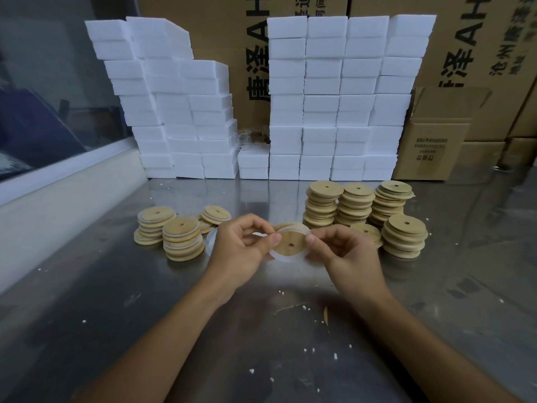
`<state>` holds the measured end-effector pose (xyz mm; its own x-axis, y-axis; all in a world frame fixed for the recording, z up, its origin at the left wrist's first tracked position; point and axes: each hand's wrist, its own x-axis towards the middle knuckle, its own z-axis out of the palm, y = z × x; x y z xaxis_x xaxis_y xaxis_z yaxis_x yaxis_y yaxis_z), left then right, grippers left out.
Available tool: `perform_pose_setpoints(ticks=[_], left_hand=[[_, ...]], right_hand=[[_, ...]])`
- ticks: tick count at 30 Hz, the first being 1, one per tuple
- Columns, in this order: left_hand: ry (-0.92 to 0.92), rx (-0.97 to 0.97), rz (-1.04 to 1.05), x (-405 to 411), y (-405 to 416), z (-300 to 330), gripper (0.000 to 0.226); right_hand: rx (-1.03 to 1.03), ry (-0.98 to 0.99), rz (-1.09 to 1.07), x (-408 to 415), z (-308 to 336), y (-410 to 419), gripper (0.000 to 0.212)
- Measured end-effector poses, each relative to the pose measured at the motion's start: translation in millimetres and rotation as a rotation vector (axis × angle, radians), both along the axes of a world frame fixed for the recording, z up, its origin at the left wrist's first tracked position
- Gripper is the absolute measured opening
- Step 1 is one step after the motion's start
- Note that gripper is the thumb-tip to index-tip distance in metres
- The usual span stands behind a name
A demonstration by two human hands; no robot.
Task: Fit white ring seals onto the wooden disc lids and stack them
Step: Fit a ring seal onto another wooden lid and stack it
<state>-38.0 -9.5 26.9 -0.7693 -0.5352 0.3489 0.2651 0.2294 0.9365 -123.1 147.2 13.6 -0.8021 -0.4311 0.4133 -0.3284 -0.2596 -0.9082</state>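
I hold a wooden disc lid (291, 243) with a small centre hole above the steel table. A white ring seal (286, 258) lies partly round its rim. My left hand (242, 248) pinches the lid's left edge with the thumb on top. My right hand (345, 251) pinches the right edge and the seal. Stacks of lids with seals (181, 238) stand to the left. Taller stacks of bare lids (354, 205) stand to the right and behind. Loose white rings (212, 238) lie just left of my left hand.
White foam blocks (334, 112) are piled in a wall at the back of the table (261, 330), with cardboard boxes (436, 146) behind and to the right. A white ledge (66, 199) runs along the left edge. Foam crumbs and a wood splinter (325, 315) lie near my forearms.
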Motion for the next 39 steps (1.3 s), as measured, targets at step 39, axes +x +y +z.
perform_pose_setpoints(ticks=[39], left_hand=[[0.01,0.135,-0.059,1,14,4,0.024]], right_hand=[[0.034,0.088,0.009,7,10,5,0.006]])
